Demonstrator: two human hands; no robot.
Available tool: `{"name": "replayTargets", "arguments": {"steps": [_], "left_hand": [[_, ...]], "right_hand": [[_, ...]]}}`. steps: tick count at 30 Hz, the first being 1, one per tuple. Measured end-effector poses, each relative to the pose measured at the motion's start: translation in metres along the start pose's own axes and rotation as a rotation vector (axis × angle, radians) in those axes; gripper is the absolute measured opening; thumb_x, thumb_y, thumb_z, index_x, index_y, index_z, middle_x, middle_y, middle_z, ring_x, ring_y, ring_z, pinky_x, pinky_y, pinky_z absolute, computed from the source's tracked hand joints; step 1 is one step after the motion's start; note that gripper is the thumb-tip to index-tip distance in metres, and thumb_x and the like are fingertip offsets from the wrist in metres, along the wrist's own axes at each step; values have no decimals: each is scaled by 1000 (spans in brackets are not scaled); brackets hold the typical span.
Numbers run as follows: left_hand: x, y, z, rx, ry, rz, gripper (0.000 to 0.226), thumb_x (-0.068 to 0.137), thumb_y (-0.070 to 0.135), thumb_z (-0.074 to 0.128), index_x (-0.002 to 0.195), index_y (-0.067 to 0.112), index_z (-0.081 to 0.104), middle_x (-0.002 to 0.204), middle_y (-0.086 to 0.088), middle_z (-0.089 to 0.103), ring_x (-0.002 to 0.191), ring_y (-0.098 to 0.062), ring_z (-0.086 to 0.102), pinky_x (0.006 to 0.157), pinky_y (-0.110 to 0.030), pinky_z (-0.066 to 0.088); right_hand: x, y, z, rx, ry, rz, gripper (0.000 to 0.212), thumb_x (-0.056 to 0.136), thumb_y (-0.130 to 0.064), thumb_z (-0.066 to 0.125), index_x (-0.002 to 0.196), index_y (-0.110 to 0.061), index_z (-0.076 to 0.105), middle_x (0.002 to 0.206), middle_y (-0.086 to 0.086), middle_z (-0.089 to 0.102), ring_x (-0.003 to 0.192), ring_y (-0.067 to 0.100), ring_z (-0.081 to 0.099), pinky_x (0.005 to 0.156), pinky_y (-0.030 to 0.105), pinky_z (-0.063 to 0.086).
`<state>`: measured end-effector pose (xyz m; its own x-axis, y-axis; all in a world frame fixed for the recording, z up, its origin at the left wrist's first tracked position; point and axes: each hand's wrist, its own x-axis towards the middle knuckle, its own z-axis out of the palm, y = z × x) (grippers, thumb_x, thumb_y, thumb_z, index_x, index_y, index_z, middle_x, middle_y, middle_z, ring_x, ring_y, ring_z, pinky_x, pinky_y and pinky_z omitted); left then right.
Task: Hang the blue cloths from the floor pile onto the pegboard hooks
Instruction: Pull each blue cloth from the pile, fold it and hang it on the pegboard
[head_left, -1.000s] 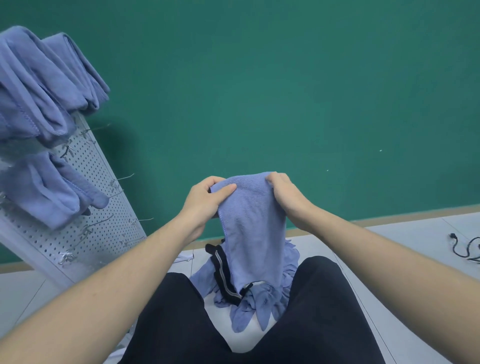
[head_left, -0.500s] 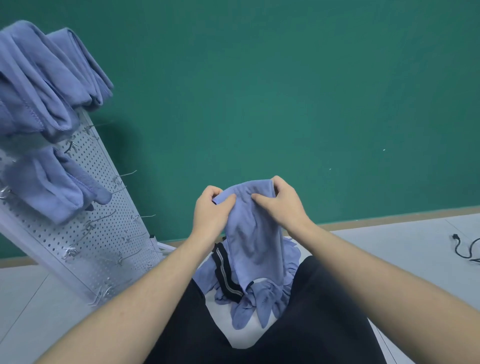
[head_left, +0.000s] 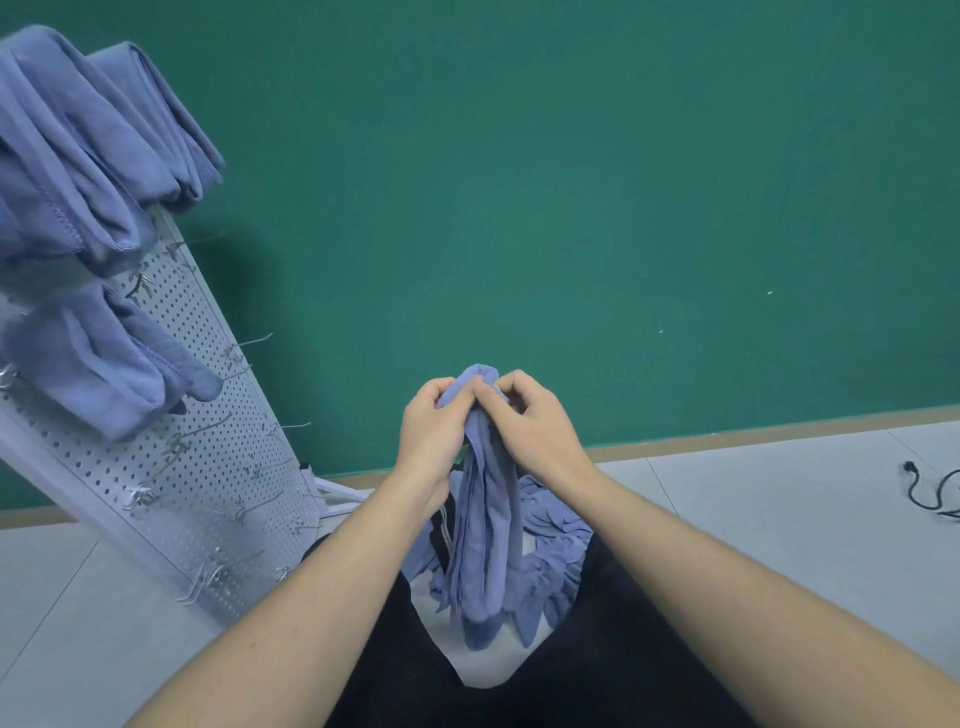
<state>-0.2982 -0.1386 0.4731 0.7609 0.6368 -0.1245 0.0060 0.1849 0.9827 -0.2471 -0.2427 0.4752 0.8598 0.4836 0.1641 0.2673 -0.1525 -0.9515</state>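
- Cloth (head_left: 485, 525): blue, soft, gathered into a long narrow bundle, hanging straight down from both hands over the floor between the knees; lower end loose and crumpled, near the pile.
- Top fold bunched into a small rounded hump above the fingers, probably to make a compact loop that a hook can catch.
- Left hand (head_left: 434, 436): fingers curled, pinching the top fold from the left side.
- Right hand (head_left: 530, 426): fingers curled, pinching the same fold from the right, knuckles touching the left hand's.
- Both grips set close together at the top, likely so the weight hangs below and the fold stays tight.
- Pile (head_left: 550, 551): more blue cloths heaped on the floor just behind the hanging one, with a dark striped item (head_left: 441, 535) at its left edge.
- Pegboard (head_left: 208, 467): white, perforated, leaning along the left side of the floor, well apart from the hands.
- Hung cloths (head_left: 88, 156) draped over its upper part, another (head_left: 104, 374) below them; lower hooks (head_left: 249, 343) bare, so room left for this one.
- Judged step: fold readied, carry to a free hook not yet begun.
- Black cable (head_left: 930, 488) at the floor's right edge, against the green wall (head_left: 571, 182).
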Motion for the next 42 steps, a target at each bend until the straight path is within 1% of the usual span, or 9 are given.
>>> {"name": "replayTargets", "arguments": {"steps": [5, 12, 16, 20, 25, 29, 33, 37, 42], "left_hand": [[0, -1, -7, -49, -142, 44, 31, 86, 29, 78, 109, 9, 69, 102, -9, 75, 90, -18, 70, 91, -36, 55], [5, 1, -12, 36, -159, 165, 23, 95, 6, 65, 114, 18, 67, 105, 2, 75, 94, -9, 70, 80, -21, 53], [12, 10, -14, 67, -174, 170, 22, 98, 8, 58, 115, 18, 69, 108, 1, 74, 99, -14, 65, 95, -37, 50], [11, 25, -14, 121, -262, 217, 25, 100, 7, 54, 113, 21, 69, 109, 9, 75, 103, -6, 67, 92, -29, 50], [13, 40, -10, 31, -316, 241, 23, 101, 10, 52, 113, 19, 69, 107, 7, 74, 96, -5, 66, 77, -18, 49], [8, 42, -7, -62, -330, 204, 30, 95, 28, 66, 123, 19, 61, 101, 6, 74, 87, -7, 69, 70, -19, 51], [3, 16, -9, 42, -365, 121, 63, 73, 28, 86, 128, 18, 57, 118, -1, 73, 112, -19, 69, 92, -33, 55], [1, -3, -12, 185, -374, 87, 28, 93, 19, 70, 120, 17, 65, 113, 3, 75, 110, -18, 70, 98, -37, 54], [3, 3, -10, 96, -342, 106, 32, 101, 23, 60, 132, 20, 54, 124, 2, 71, 115, -14, 67, 97, -37, 53]], "right_hand": [[2, -2, -10, 26, -44, 21, 36, 103, -31, 39, 88, -19, 69, 84, -8, 68, 77, 9, 60, 84, 41, 55], [3, -12, -22, 273, -258, 87, 51, 90, 16, 30, 120, -8, 64, 102, 8, 69, 83, 16, 71, 84, 32, 61], [8, -4, -28, 361, -193, 115, 32, 95, 4, 57, 120, -12, 45, 104, 13, 61, 77, 23, 68, 81, 42, 62], [18, 7, -35, 57, -112, 64, 60, 80, -26, 84, 129, -24, 49, 119, -4, 61, 98, 11, 62, 98, 34, 52], [23, -3, -43, 47, -336, 14, 38, 85, -26, 80, 122, -25, 68, 116, -11, 73, 112, 6, 66, 101, 33, 53], [26, -11, -38, 90, -274, -60, 31, 89, -24, 76, 118, -16, 69, 112, -2, 75, 108, 16, 70, 97, 39, 56], [30, -17, -38, 158, -209, -40, 26, 88, -22, 77, 111, -11, 70, 107, 3, 76, 96, 13, 71, 90, 33, 58], [32, -20, -36, 157, -131, -26, 28, 85, -21, 80, 108, -10, 69, 101, 1, 77, 86, 9, 71, 81, 26, 58], [27, -14, -25, 175, -128, 94, 46, 82, -42, 80, 115, -20, 55, 103, -1, 73, 88, 6, 71, 78, 27, 57]]}}
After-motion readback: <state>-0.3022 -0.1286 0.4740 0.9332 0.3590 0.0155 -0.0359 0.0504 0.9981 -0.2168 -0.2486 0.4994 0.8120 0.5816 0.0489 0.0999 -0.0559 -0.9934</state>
